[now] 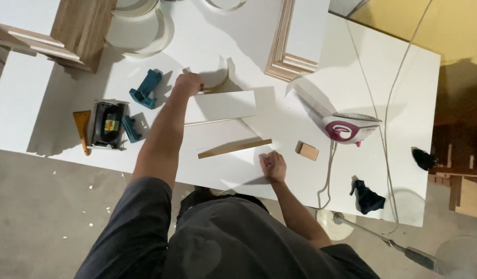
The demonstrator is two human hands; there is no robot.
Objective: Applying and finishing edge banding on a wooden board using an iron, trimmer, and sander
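The person's dark grey shirt [218,243] fills the bottom of the view, closest to the camera, and both bare arms reach out from it over the white surface [403,103]. At the far left of that surface lies an orange scraper [82,129], just beside a black and grey hand tool [107,125] with a small blue block [130,129] at its right side. A larger blue clamp-like tool [145,89] sits a little farther back. The left hand [188,83] is stretched well forward and closed around the end of a curved strip of edge banding [218,82], at the far edge of a flat white panel [221,106]. In front of that panel a thin wooden strip [234,148] lies at a slight slant. The right hand [272,166] rests near the front edge of the surface, loosely curled into a fist, holding nothing that can be seen, just right of the strip's end. Farther right sits a small wooden block [307,151], then a white and magenta clothes iron [349,128] lying on its side, its cord trailing off the front. A dark blue rag [367,199] lies near the front right edge.
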